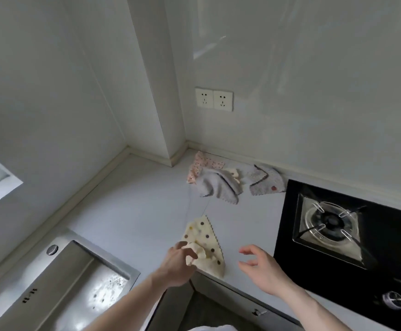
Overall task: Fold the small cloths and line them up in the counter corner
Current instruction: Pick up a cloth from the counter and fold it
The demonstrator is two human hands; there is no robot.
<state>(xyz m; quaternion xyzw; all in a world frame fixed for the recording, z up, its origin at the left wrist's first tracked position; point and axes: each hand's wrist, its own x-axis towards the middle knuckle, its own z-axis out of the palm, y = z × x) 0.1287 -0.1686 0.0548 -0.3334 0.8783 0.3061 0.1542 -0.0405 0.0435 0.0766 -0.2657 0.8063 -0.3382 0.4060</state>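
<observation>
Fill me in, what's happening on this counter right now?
A person is working on small cloths at a kitchen counter between a sink and a gas hob. The left hand grips a bunched edge of the cream polka-dot cloth near the front edge; it is not yet folded. The right hand hovers open beside it, holding nothing. The other cloths lie in a loose heap near the corner, not lined up.

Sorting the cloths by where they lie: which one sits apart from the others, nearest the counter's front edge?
The cream cloth with dark polka dots, gripped by the left hand; the others lie near the back wall.
</observation>
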